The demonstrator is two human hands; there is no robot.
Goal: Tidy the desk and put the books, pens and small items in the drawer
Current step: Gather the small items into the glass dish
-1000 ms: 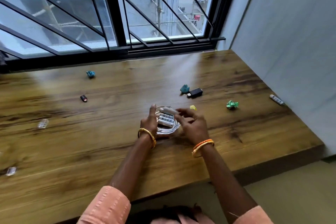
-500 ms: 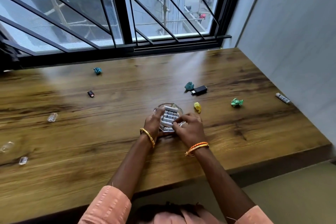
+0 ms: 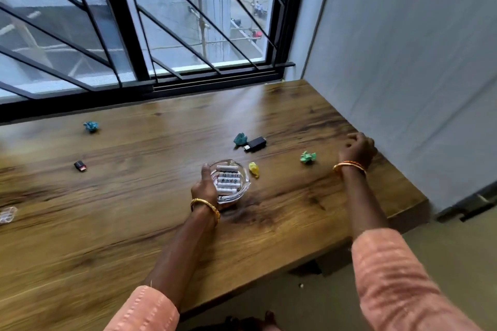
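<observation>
Hands apart on wooden desk [image 3: 134, 236], small items scattered.
Left to right: black-and-red stick [image 3: 80, 166], blue paper wad [image 3: 91, 126], then left hand [image 3: 205, 189] curled around glass dish [image 3: 243, 183] holding white batteries [image 3: 228, 179]; yellow scrap [image 3: 254, 169], black USB drive [image 3: 255, 143], green wad [image 3: 307, 156]; right hand [image 3: 357, 148], fingers curled, at the wall, its grip hidden.

glass dish [image 3: 243, 187]: mid-desk, upright | white batteries [image 3: 228, 179]: stacked flat inside
</observation>
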